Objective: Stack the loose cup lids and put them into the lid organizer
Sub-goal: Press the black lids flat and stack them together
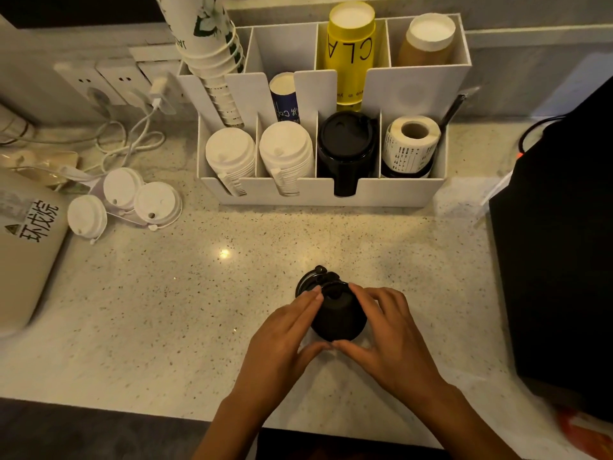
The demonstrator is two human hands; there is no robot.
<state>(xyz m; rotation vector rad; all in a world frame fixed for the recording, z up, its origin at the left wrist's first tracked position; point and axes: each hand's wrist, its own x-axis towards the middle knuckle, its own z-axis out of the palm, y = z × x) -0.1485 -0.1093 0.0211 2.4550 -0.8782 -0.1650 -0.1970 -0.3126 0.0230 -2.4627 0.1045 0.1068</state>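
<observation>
Table (139, 313): pale speckled stone, a glare spot near the middle.
Dark appliance (557, 247): right edge, a red light on its left face.
Lid organizer (391, 190): white, far centre, two rows of compartments.
Far row: patterned paper cups (212, 51) leaning out at left; yellow cups (352, 51) lettered "CLA"; brown cups (428, 41) at right.
Near row, left to right: white lid stack (230, 154); second white lid stack (287, 151); black lid stack (346, 144); label roll (411, 144), its print too small to read.
Blue cups (285, 97): between the rows, writing illegible.
Beige container (23, 257): left edge, Chinese characters on its label.
Loose white lids (126, 200): three, left of the organizer, touching one another.
Loose black lids (335, 310): near centre, on the table, stacked unevenly.
Left hand (285, 330): grip clamped on the black lids' left side.
Right hand (394, 330): grip clamped on their right side; thumbs meet at the near edge.
</observation>
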